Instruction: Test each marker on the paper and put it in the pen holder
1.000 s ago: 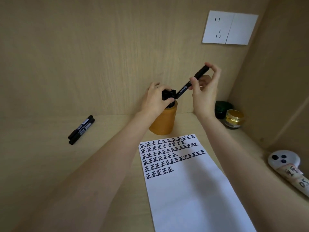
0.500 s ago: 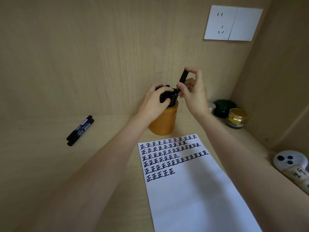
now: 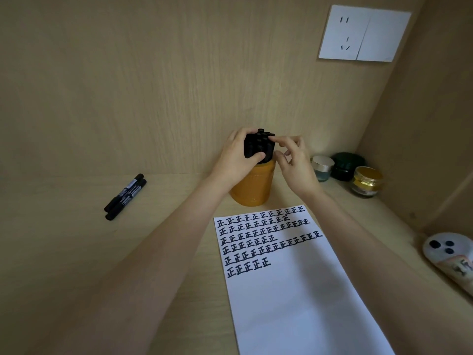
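Head camera looks down on a pale wooden desk closed in by wooden walls. Nearest lies a white sheet of paper; its upper part carries seven rows of the same black hand-drawn character, thick and dark, and the lower part is blank. At the right edge rests a white oval device with three dark round spots.

To the left, well apart from the paper, two black markers with white printed labels lie side by side, touching, with their caps on.

Just behind the top edge of the paper stands a round orange pen holder, upright. A tight bundle of black capped markers stands in it, the caps rising above the rim. The left hand wraps around this bundle, thumb in front and fingers behind. The right hand is beside the bundle, fingers loosely curled, and its forefinger and thumb touch the caps on the right side; it is hard to tell if they pinch one.

Further right near the wall stand three small jars: one with a silver lid, one dark green, one with a gold lid. High on the back wall is a white socket plate.
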The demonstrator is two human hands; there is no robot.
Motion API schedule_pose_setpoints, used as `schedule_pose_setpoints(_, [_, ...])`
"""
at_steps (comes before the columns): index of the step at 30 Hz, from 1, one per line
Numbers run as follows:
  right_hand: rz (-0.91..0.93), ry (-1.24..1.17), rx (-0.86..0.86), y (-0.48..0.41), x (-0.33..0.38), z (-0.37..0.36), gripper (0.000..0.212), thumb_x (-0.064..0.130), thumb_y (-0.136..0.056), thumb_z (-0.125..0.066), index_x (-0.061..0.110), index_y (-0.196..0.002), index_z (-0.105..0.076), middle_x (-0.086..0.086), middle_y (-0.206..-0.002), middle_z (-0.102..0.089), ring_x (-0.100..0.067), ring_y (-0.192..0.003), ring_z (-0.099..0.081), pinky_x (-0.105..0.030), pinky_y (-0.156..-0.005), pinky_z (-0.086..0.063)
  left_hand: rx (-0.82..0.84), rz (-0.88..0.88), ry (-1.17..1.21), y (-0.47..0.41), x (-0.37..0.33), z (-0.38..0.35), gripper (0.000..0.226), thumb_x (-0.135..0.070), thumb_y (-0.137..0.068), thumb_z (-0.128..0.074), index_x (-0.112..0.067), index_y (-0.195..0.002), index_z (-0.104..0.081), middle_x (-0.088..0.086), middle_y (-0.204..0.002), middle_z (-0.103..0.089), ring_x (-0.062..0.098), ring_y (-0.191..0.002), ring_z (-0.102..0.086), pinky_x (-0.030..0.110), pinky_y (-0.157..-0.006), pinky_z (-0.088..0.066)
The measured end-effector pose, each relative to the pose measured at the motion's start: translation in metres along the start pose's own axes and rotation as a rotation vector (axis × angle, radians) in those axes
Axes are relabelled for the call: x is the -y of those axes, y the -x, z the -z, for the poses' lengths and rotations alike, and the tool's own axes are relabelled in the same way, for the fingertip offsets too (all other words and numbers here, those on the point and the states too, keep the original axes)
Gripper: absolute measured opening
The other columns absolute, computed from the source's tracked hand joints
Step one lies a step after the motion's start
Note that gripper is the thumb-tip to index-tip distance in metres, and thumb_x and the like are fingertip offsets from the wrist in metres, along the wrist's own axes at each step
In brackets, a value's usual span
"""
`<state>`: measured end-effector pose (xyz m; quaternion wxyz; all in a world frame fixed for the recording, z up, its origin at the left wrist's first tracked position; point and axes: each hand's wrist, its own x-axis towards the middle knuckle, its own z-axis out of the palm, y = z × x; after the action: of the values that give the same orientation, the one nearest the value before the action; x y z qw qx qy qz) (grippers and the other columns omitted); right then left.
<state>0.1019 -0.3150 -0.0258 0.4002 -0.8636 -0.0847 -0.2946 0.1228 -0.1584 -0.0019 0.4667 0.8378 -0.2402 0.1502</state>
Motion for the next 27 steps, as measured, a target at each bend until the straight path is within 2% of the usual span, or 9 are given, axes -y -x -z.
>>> schedule_pose_setpoints(2, [-0.018,0.043,0.006,0.001,0.002,-0.001,0.037,0.01,-0.097,-0.05,0.024,-0.132,-0.055,-0.004,-0.117,-0.04,-0.017,-0.116,-0.039,-0.027,-0.1,-0.034,0.0,0.001,0.017,0.002,0.0,-0.001,0.054,-0.018,-0.084,-0.067,-0.017,-0.133,-0.044,0.003,-0.137,-0.043,0.016,-0.126,-0.041,0.017,-0.097,-0.029])
schedule_pose_setpoints(5, [-0.015,0.052,-0.032,0.01,0.009,0.001,0.047,0.012,-0.097,-0.05,0.03,-0.14,-0.044,0.0,-0.119,-0.038,-0.016,-0.12,-0.034,-0.027,-0.1,-0.03,-0.037,0.008,0.075,0.007,0.0,0.003,0.056,-0.018,-0.086,-0.065,-0.018,-0.136,-0.041,0.002,-0.14,-0.041,0.011,-0.127,-0.038,0.015,-0.098,-0.027])
schedule_pose_setpoints(9, [0.0,-0.045,-0.105,0.024,0.027,-0.002,0.04,0.008,-0.096,-0.048,0.024,-0.132,-0.051,0.003,-0.112,-0.045,-0.008,-0.105,-0.042,-0.022,-0.091,-0.038,-0.101,0.032,0.074,0.027,0.01,0.015,0.039,-0.018,-0.09,-0.06,-0.018,-0.128,-0.051,-0.002,-0.135,-0.047,0.005,-0.121,-0.042,0.013,-0.097,-0.029])
schedule_pose_setpoints(11, [0.04,-0.078,-0.079,0.035,0.038,-0.008,0.034,0.004,-0.095,-0.048,0.018,-0.124,-0.059,0.003,-0.108,-0.049,-0.001,-0.094,-0.046,-0.013,-0.082,-0.036,-0.112,0.068,0.034,0.043,0.023,0.025,0.033,-0.015,-0.091,-0.059,-0.019,-0.123,-0.057,-0.002,-0.132,-0.051,0.008,-0.122,-0.045,0.019,-0.102,-0.031])
schedule_pose_setpoints(14, [0.034,-0.16,0.016,0.055,0.053,-0.017,0.026,0.004,-0.096,-0.049,0.015,-0.114,-0.065,0.003,-0.105,-0.057,0.003,-0.086,-0.052,-0.009,-0.074,-0.037,-0.169,0.13,-0.043,0.072,0.048,0.043,0.03,-0.007,-0.09,-0.056,-0.019,-0.117,-0.061,-0.003,-0.126,-0.056,0.008,-0.118,-0.049,0.014,-0.096,-0.031])
schedule_pose_setpoints(18, [-0.052,-0.209,0.146,0.08,0.069,-0.028,0.022,0.009,-0.097,-0.05,0.017,-0.106,-0.069,0.006,-0.099,-0.063,-0.001,-0.084,-0.055,-0.01,-0.069,-0.038,-0.224,0.274,-0.255,0.105,0.089,0.075,0.03,-0.003,-0.09,-0.052,-0.018,-0.113,-0.062,0.004,-0.12,-0.06,0.021,-0.107,-0.056,0.025,-0.086,-0.04])
schedule_pose_setpoints(20, [-0.083,-0.23,0.206,0.089,0.074,-0.031,0.022,0.009,-0.098,-0.05,0.017,-0.104,-0.069,0.007,-0.096,-0.065,0.003,-0.076,-0.053,-0.011,-0.066,-0.039,-0.252,0.281,-0.369,0.116,0.108,0.091,0.032,0.003,-0.086,-0.053,-0.013,-0.112,-0.063,0.008,-0.123,-0.059,0.025,-0.112,-0.054,0.027,-0.091,-0.039])
schedule_pose_setpoints(22, [-0.11,-0.257,0.253,0.096,0.079,-0.032,0.023,0.008,-0.098,-0.049,0.018,-0.103,-0.069,0.006,-0.093,-0.066,0.005,-0.073,-0.053,-0.012,-0.064,-0.04,-0.277,0.306,-0.497,0.123,0.121,0.106,0.034,0.005,-0.083,-0.056,-0.007,-0.114,-0.063,0.014,-0.122,-0.058,0.032,-0.114,-0.049,0.039,-0.095,-0.041])
schedule_pose_setpoints(27, [-0.134,-0.288,0.249,0.106,0.085,-0.034,0.025,0.007,-0.097,-0.048,0.021,-0.101,-0.069,0.003,-0.088,-0.067,0.002,-0.069,-0.05,-0.013,-0.064,-0.04,-0.254,0.429,-0.674,0.131,0.136,0.124,0.035,0.0,-0.083,-0.057,0.002,-0.118,-0.059,0.023,-0.12,-0.054,0.041,-0.104,-0.047,0.046,-0.086,-0.041])
